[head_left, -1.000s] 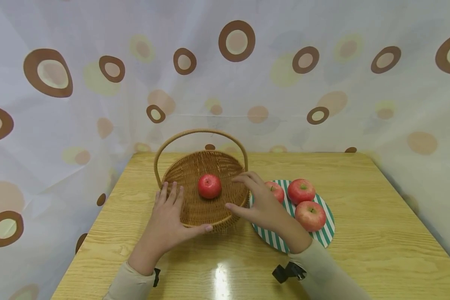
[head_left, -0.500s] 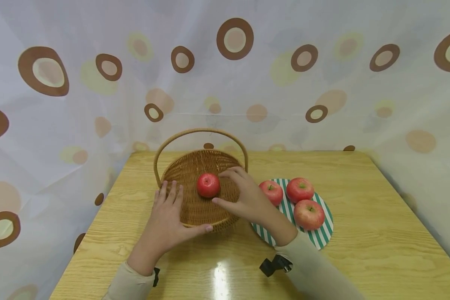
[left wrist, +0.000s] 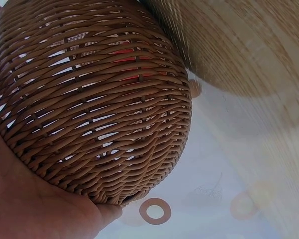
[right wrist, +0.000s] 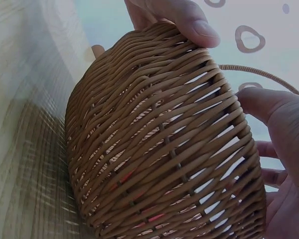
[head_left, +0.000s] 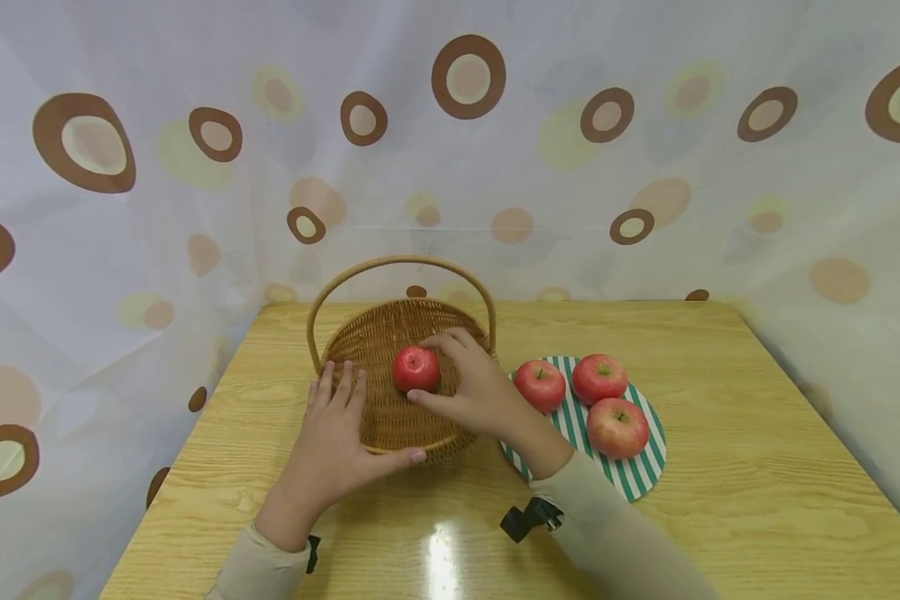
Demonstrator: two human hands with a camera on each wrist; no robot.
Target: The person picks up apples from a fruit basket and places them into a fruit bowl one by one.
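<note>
head view | one round red apple (head_left: 416,369) lies at centre of the woven wicker basket with hoop handle (head_left: 390,421) | right hand (head_left: 471,390) curls thumb and fingers round it from 3 o'clock | left hand (head_left: 337,442) spread flat on rim at 7 o'clock | three red apples (head_left: 585,392) left on green-striped round plate (head_left: 640,475), 3 o'clock of basket on the wooden desk (head_left: 757,467)

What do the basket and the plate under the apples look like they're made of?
Basket: woven wicker or rattan, matte tan; open-weave strands show clearly in both wrist views. Striped plate: smooth and flat with green-and-white stripes, possibly ceramic or melamine; cannot tell which.
</note>
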